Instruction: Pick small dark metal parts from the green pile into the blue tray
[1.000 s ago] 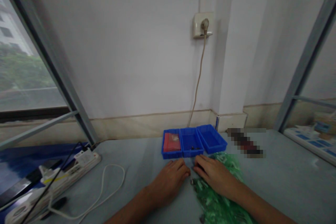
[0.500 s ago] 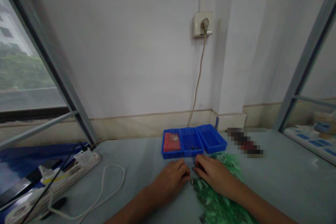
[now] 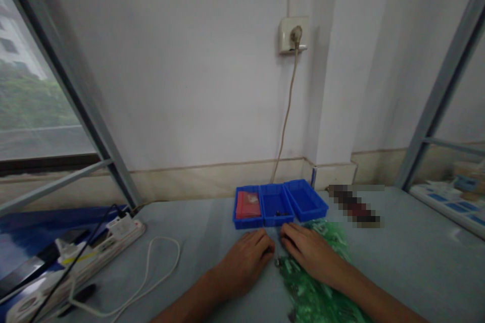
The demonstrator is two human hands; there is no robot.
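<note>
The grey table [image 3: 409, 262] holds a green plastic bag [image 3: 314, 298], near right, partly under the curled right hand [image 3: 310, 250] — likely soft, slippery, best gathered by a fold. The left hand [image 3: 246, 262] curls too; whether either pinches anything, I cannot tell.

Green plastic [image 3: 318, 300] cut off below, partly behind right hand [image 3: 308, 251]; dark bits [image 3: 278, 213] too small, perhaps metal.

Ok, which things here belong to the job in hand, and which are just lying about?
Probably in use:
green plastic by the right hand
blue trays
red packet
small dark pieces

Probably just lying about:
white power strip
white cable
pixelated item, unidentifiable
</note>
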